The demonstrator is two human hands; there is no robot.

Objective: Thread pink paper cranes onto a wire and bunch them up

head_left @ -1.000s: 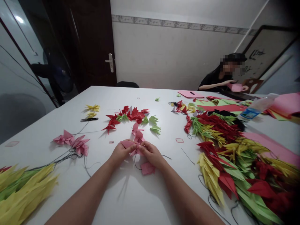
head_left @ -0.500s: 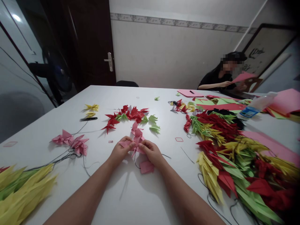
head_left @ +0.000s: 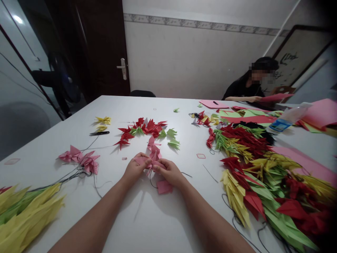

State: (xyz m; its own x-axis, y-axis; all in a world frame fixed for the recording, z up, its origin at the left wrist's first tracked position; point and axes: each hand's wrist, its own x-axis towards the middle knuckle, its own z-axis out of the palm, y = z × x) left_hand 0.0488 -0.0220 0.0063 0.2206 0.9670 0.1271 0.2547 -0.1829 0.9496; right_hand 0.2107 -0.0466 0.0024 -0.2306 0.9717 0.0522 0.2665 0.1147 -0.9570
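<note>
Near the middle of the white table (head_left: 163, 218), my left hand (head_left: 137, 167) pinches the left side of a pink folded paper piece (head_left: 154, 154). The fingers of my right hand (head_left: 168, 171) are closed on its right side. More pink folds stretch away from my fingertips towards the red paper cranes (head_left: 150, 127). A dark cord hangs from the held piece and runs to a small pink paper square (head_left: 164, 187) beside my right wrist. Pink folded cranes (head_left: 79, 158) on dark cords lie to the left.
Small black scissors (head_left: 99, 133) lie near yellow cranes (head_left: 103, 121). Strung red, green and yellow cranes (head_left: 244, 144) pile up on the right, by a clear bottle (head_left: 286, 119). Yellow-green strings (head_left: 31, 214) lie front left. A person (head_left: 247, 84) sits far right, holding pink paper.
My right fingers have shifted slightly on the pink piece, and its folds sit a little differently. The seated person's pink paper has been lowered and tilted flatter.
</note>
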